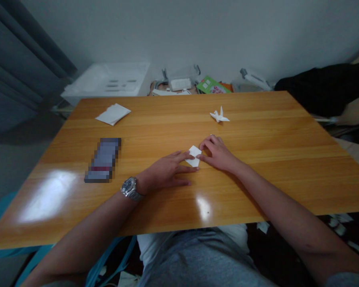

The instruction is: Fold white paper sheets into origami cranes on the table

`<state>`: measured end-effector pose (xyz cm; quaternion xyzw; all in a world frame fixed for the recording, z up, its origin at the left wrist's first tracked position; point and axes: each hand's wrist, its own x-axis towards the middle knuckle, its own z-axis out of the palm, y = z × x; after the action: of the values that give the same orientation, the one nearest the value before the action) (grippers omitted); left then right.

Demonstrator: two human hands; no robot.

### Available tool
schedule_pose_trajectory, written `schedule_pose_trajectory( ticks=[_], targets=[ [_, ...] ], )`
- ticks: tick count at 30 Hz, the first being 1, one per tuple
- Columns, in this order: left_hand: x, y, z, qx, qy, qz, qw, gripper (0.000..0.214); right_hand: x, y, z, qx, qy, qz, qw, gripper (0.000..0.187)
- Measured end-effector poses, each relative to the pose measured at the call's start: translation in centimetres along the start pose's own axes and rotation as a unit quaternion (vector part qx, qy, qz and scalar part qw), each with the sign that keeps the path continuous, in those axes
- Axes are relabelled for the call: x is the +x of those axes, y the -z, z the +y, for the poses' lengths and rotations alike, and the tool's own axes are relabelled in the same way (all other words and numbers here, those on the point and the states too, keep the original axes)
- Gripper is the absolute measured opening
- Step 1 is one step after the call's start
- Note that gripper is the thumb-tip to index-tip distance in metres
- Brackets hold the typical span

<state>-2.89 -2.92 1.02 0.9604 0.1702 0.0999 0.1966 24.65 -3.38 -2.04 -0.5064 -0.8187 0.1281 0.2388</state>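
Observation:
A small folded piece of white paper (194, 151) lies on the wooden table (155, 127), with its corners pointing outward like a diamond. From the left, my left hand (169, 170) rests flat with its fingers spread, one fingertip pressing on the paper. My right hand (217, 153) pinches the paper's right corner between thumb and fingers. A metal watch (131, 188) is on my left wrist. Beyond my right hand stands a white origami crane (219, 116).
Some white paper sheets (113, 114) lie at the table's far left. A phone with a blurred screen (104, 160) is left of my hands. Behind the table are a white plastic bin (107, 79), a green booklet (212, 85) and dark cloth (323, 87).

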Motion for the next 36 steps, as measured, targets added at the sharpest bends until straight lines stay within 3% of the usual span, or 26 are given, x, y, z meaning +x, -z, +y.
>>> schedule_pose_trajectory(
  ticks=[5,18,36],
  targets=[
    [-0.1,-0.1,0.0,0.004,0.005,0.006,1.0,0.047,0.1,-0.6,0.0,-0.015,-0.021,0.03,0.999,0.015],
    [-0.1,0.1,0.5,0.023,-0.015,-0.005,1.0,0.046,0.8,-1.6,0.1,-0.052,-0.046,0.078,0.995,0.013],
    [-0.2,0.2,0.9,0.034,-0.016,-0.025,0.999,0.043,0.3,-1.1,-0.1,-0.008,-0.032,0.069,0.997,0.023]
  ],
)
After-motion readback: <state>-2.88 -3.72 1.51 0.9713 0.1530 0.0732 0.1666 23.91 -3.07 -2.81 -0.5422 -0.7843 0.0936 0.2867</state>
